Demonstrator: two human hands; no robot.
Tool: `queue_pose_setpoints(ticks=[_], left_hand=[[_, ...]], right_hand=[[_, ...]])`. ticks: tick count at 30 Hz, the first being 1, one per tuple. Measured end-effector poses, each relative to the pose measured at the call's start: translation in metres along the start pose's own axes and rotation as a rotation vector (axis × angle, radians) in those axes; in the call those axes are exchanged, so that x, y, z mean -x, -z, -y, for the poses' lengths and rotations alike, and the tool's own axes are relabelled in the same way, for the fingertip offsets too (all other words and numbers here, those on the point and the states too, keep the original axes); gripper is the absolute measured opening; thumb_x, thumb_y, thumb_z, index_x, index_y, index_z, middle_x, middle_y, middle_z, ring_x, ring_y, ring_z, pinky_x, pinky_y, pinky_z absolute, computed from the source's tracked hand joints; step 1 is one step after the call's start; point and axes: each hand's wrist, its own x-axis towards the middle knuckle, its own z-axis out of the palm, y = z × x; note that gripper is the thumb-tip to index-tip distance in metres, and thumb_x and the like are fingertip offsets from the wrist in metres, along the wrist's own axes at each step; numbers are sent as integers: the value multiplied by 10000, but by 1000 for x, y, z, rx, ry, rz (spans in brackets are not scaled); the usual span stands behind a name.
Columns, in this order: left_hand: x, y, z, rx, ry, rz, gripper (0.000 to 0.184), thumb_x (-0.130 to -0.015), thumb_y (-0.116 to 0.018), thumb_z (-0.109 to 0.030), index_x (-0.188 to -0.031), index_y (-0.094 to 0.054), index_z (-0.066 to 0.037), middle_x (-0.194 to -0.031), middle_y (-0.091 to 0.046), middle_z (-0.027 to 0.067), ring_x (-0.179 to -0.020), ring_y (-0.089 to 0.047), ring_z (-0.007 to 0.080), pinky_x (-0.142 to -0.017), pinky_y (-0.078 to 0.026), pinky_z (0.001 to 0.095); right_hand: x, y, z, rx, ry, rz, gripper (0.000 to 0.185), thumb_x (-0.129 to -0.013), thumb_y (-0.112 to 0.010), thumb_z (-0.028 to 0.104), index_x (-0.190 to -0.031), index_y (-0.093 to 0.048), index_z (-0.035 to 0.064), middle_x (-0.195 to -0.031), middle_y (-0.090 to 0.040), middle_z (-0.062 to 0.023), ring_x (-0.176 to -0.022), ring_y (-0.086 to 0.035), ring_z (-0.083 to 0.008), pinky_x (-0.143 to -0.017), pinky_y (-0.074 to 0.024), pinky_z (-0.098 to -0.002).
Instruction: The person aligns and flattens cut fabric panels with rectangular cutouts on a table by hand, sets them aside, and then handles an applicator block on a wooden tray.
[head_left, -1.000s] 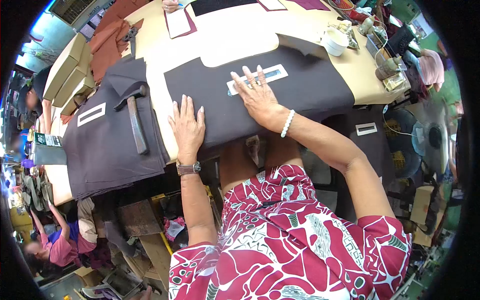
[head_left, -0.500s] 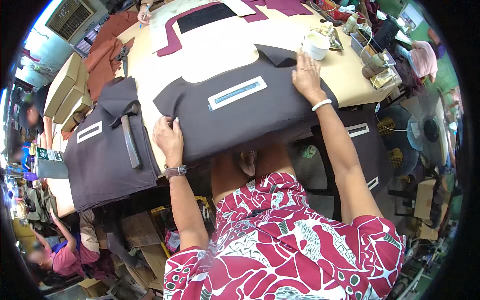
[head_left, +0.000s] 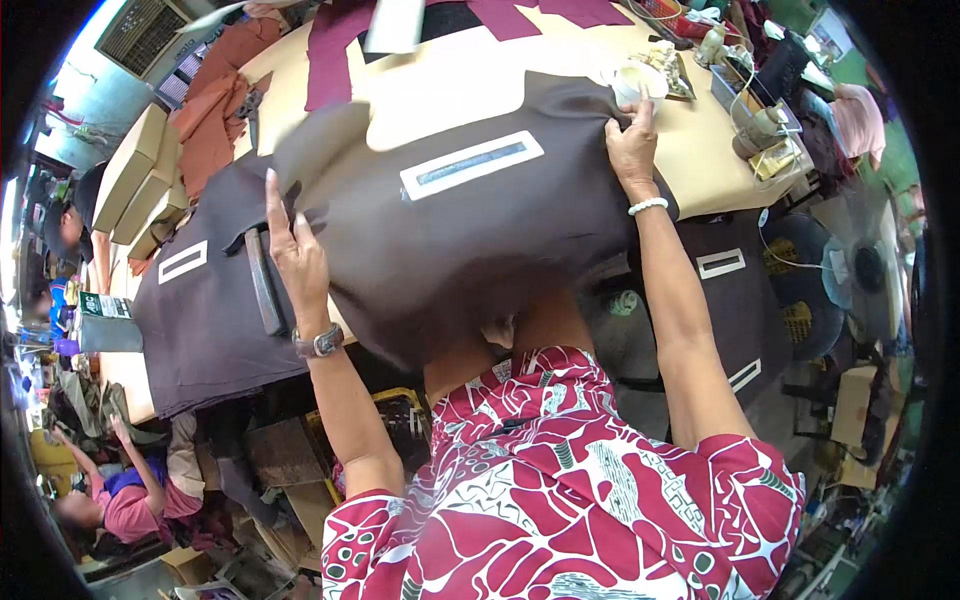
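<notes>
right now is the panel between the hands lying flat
No, the left hand and right hand hold the dark panel up by its edges.

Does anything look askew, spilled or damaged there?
No spill or tear shows. The dark panel bulges and sags between the left hand and right hand, which seems due to handling. Slightly odd: a hammer lies on the dark stacked sheets, its head partly hidden.

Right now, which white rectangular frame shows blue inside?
The frame on the panel between left hand and right hand; the other frames enclose only dark material.
</notes>
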Motion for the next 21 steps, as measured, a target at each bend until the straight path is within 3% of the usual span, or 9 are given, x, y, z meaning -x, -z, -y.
queue_pose_setpoints(ticks=[2,6,9,11,12,14,17,20,21], left_hand=[[14,14,13,28,126,202,507,-830,-369,127,-1305,-459,-25,-1222,-558,98,-1088,-511,135,-937,-381,257],[52,23,18,130,431,354,512,-777,-388,123,-1233,-552,-40,-1188,-577,89,-965,-552,113,-810,-426,217],[76,14,34,38,386,315,449,-802,-444,86,-1231,-540,-4,-1172,-584,98,-947,-544,103,-823,-440,232],[79,6,26,172,570,299,391,-840,-483,50,-1224,-540,7,-1181,-583,113,-1032,-542,137,-870,-426,251],[82,3,17,137,524,301,371,-852,-493,35,-1219,-542,13,-1173,-586,112,-1042,-544,144,-885,-423,256],[83,-4,-1,156,461,277,337,-863,-495,27,-1194,-556,29,-1161,-590,112,-1078,-542,165,-919,-420,270],[93,-12,-33,518,657,379,424,-821,-462,76,-1243,-502,44,-1283,-513,125,-1155,-501,193,-993,-369,309],[114,-42,-62,479,488,780,555,-735,-497,62,-1288,-453,41,-1328,-469,151,-1252,-417,230,-1056,-296,350],[127,-59,-74,496,590,914,563,-731,-502,35,-1292,-449,40,-1328,-469,156,-1250,-420,233,-1058,-285,344]], right_hand=[[-1,6,-13,-132,-1,-34,788,-677,-567,-6,-1381,-215,33,-1016,-565,-246,-874,-601,-349,-816,-472,-411],[11,70,-2,-509,-636,391,819,-657,-606,-6,-1376,-218,-58,-1153,-546,-204,-967,-573,-232,-852,-462,-290],[36,90,-30,-425,-532,404,763,-681,-641,17,-1353,-291,-67,-1234,-501,-217,-1084,-527,-244,-920,-421,-303],[54,102,-25,-252,-334,310,708,-709,-673,63,-1324,-349,-74,-1307,-447,-210,-1206,-436,-251,-1018,-327,-314],[61,115,-18,-204,-310,292,658,-773,-661,102,-1325,-348,-70,-1352,-407,-204,-1278,-354,-251,-1069,-247,-320],[81,132,-42,-285,-321,170,624,-804,-641,104,-1325,-347,-72,-1352,-405,-212,-1275,-360,-252,-1068,-251,-323],[118,193,-73,-183,-407,50,587,-849,-601,95,-1361,-331,-6,-1390,-364,-199,-1274,-361,-301,-1043,-304,-358],[164,285,-100,-51,-550,21,637,-835,-595,59,-1394,-289,36,-1432,-324,-155,-1220,-438,-315,-982,-389,-350],[186,319,-117,79,-596,8,652,-821,-580,12,-1399,-280,37,-1434,-325,-148,-1195,-471,-288,-953,-413,-322]])
